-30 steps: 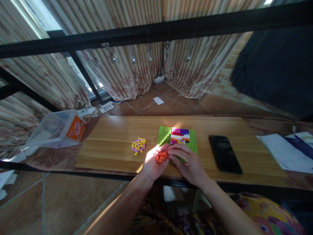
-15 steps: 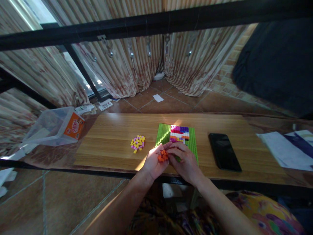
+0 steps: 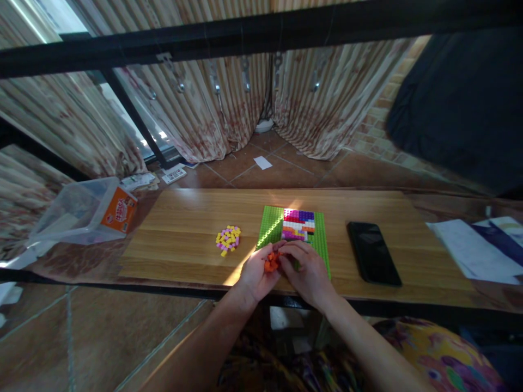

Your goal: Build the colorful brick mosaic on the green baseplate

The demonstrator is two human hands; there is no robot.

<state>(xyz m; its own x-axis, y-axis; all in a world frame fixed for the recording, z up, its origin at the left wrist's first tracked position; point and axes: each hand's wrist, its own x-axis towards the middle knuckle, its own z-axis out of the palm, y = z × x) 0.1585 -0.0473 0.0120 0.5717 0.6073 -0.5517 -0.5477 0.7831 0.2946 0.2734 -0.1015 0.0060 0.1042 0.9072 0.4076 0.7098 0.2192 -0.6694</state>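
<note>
Cupped palm up, my left hand holds a small heap of orange toy bricks. The fingers of my right hand are bent in against the heap from the right; whether they pinch a single brick is hidden. Both hands hover over the near edge of a green baseplate. On that plate, beyond my fingers, a block of multicoloured bricks is fitted in rows of purple, red, white and orange. A loose pile of yellow and pink bricks lies on the table to the left.
The wooden tabletop also bears a black smartphone right of the baseplate. At the left end is a clear plastic bin with an orange label. Papers lie at the right end. A dark metal bar crosses above.
My fingers have drawn slightly closer around the orange bricks, and my right fingertips bend further into the heap. The view has shifted a little; the bricks on the plate look the same.
</note>
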